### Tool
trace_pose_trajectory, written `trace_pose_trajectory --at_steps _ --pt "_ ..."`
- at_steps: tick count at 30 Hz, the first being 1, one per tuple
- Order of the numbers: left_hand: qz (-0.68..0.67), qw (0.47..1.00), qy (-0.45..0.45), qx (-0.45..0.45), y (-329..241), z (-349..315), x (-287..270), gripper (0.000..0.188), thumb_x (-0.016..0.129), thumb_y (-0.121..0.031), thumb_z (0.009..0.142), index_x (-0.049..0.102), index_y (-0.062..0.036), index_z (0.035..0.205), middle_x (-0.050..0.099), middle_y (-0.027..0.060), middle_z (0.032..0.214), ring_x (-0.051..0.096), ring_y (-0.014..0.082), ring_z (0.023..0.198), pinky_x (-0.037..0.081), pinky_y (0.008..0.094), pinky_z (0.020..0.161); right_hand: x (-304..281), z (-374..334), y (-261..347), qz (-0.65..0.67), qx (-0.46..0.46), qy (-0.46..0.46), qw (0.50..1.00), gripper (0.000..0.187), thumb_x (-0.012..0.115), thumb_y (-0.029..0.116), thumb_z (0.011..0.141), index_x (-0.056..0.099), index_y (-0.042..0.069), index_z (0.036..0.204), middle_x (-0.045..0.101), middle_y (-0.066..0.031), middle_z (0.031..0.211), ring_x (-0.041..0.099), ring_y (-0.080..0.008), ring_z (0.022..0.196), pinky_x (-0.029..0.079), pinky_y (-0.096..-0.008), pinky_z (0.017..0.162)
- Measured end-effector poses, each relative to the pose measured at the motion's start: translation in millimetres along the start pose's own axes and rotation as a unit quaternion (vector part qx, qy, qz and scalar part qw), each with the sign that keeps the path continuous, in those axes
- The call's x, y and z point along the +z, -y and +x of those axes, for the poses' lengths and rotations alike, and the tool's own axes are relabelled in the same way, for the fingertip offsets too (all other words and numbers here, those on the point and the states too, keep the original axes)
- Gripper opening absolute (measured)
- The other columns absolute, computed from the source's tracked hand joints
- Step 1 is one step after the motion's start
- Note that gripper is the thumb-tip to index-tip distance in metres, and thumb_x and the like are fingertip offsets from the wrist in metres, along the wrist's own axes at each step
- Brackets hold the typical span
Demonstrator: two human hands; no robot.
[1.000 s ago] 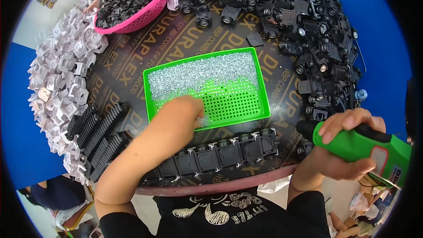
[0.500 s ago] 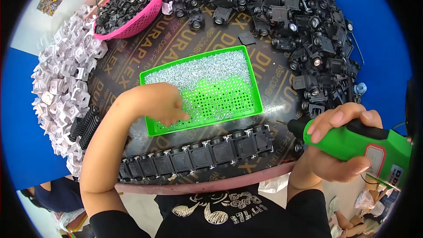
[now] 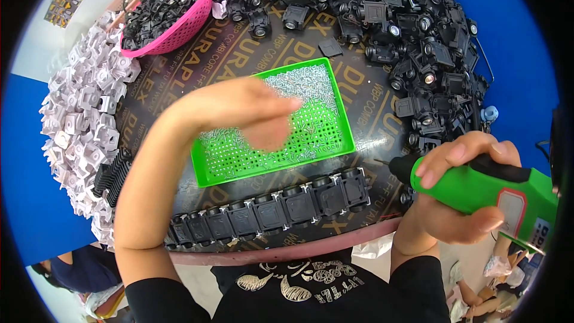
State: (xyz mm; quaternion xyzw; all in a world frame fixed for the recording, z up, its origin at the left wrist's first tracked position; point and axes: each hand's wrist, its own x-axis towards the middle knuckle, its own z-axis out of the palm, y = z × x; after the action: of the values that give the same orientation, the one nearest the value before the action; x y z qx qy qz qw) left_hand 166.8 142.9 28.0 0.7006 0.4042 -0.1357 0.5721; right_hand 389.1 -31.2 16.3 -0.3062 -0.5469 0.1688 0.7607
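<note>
My right hand [image 3: 472,194] grips a green electric screwdriver [image 3: 445,194] with a black nose. Its thin bit [image 3: 382,162] points left, above the table's right side. My left hand [image 3: 263,113] is over a shallow green perforated tray [image 3: 275,170]. Motion smears its fingers, so I cannot make out whether they hold a screw. Small silvery screws [image 3: 314,81] lie heaped along the tray's far side and scattered thinly over its bottom. Along the near table edge, a row of black toy vehicle chassis [image 3: 254,215] with wheels and whitish metal bits stands side by side.
White plastic parts [image 3: 78,113] are piled at the left, beside a stack of thin black pieces [image 3: 113,173]. A pink basket [image 3: 179,33] of small black parts stands far left. Black wheeled assemblies [image 3: 412,54] heap across the back and right. A flat black piece [image 3: 330,47] lies behind the tray.
My left hand has moved away from the tray's near left part, toward its middle and far side. The right hand with the screwdriver has hardly moved.
</note>
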Motion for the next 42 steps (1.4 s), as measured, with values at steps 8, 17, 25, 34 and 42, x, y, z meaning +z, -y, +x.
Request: trace_pose_trajectory --at_steps 8,17,25,34,42 --pt "0.1 0.966 0.157 -0.177 15.5 6.4 3.0 0.071 0.043 -0.063 0.096 0.071 0.0024 0.093 0.073 0.0146 0.086 0.071 0.0233 0.077 0.058 0.0338 0.07 -3.8 6.5 11.9 0.022 -0.027 0.079 0.996 0.071 0.054 0.057 0.092 0.04 -0.004 0.125 0.054 -0.0199 0.094 0.051 -0.0174 0.05 0.045 -0.0266 0.041" --pt "-0.25 0.948 0.115 0.16 -6.3 58.8 22.6 0.063 0.046 -0.051 0.1 0.057 0.0075 0.121 0.066 0.0213 0.116 0.066 0.0276 0.106 0.054 0.0359 0.092 0.5 1.1 -1.4 -0.007 0.011 0.047 0.999 0.068 0.051 0.055 0.094 0.04 -0.004 0.126 0.054 -0.0218 0.096 0.057 -0.0202 0.052 0.051 -0.0291 0.045" --pt "-0.419 0.893 0.142 0.077 19.8 56.1 30.5 0.058 0.035 -0.044 0.104 0.053 0.0049 0.129 0.062 0.0196 0.126 0.061 0.0278 0.117 0.048 0.0394 0.101 -1.6 -0.3 2.8 -0.014 0.008 0.019 1.0 0.071 0.053 0.059 0.092 0.041 -0.002 0.126 0.054 -0.0197 0.095 0.055 -0.0192 0.051 0.05 -0.0288 0.045" --pt "-0.305 0.949 0.062 0.055 31.8 -7.7 13.5 0.063 0.033 -0.049 0.104 0.056 0.0061 0.125 0.064 0.0217 0.12 0.067 0.0284 0.104 0.054 0.0391 0.092 -3.9 3.6 3.7 -0.002 0.007 0.08 0.997 0.072 0.056 0.059 0.091 0.04 -0.001 0.126 0.054 -0.0185 0.094 0.055 -0.0184 0.052 0.051 -0.0288 0.047" --pt "-0.367 0.919 0.136 0.05 9.9 37.6 51.3 0.07 0.038 -0.054 0.101 0.054 0.008 0.128 0.06 0.0235 0.127 0.059 0.0292 0.12 0.047 0.0366 0.103 0.9 0.6 1.6 -0.016 0.022 0.038 0.999 0.071 0.054 0.058 0.092 0.04 -0.002 0.127 0.054 -0.0201 0.095 0.056 -0.0187 0.053 0.051 -0.0288 0.047"
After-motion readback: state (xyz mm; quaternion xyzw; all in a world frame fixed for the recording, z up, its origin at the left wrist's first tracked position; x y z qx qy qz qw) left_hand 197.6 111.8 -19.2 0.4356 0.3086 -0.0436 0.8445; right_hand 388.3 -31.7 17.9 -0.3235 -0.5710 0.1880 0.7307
